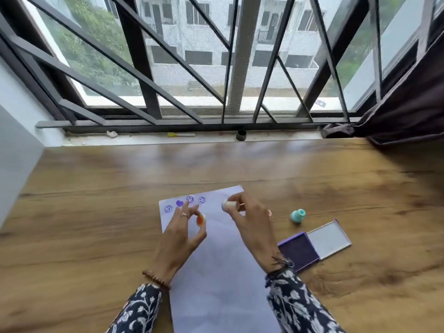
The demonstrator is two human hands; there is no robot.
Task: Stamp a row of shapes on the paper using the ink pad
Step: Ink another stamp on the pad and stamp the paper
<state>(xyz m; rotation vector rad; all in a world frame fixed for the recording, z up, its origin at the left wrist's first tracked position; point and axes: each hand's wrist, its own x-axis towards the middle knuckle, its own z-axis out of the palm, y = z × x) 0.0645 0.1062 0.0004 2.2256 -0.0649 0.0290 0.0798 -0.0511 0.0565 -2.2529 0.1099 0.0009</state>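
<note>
1. your right hand [249, 212] pinched a small pale stamp [227, 205] above the far right corner of the paper [216, 260], its face turned sideways, not down; whether it carried ink could not be told
2. your left hand [180, 234] gripped a small orange-and-white piece [201, 219], probably a stamp cap or a second stamp, between thumb and fingertips over the paper's far left part; if it was an inked face, a slip there would have smudged the sheet
3. the row [185, 203] along the paper's far edge held four purple marks: a face, a heart and two more faces, climbing slightly toward the right; the next print risked drifting off that line or landing too close to the far right corner, where little paper was left
4. neither hand pressed the paper down, so it could have slid on the table [96, 212] under the stamp and blurred the print
5. the open purple ink pad [300, 251] lay just beside the paper's right edge, partly under your right wrist; a dropped sleeve or wrist could have picked up ink and dragged it across the sheet
6. the teal stamp [298, 215] sat on the table between pad and paper, near enough for a reach to the pad to knock it over
</note>
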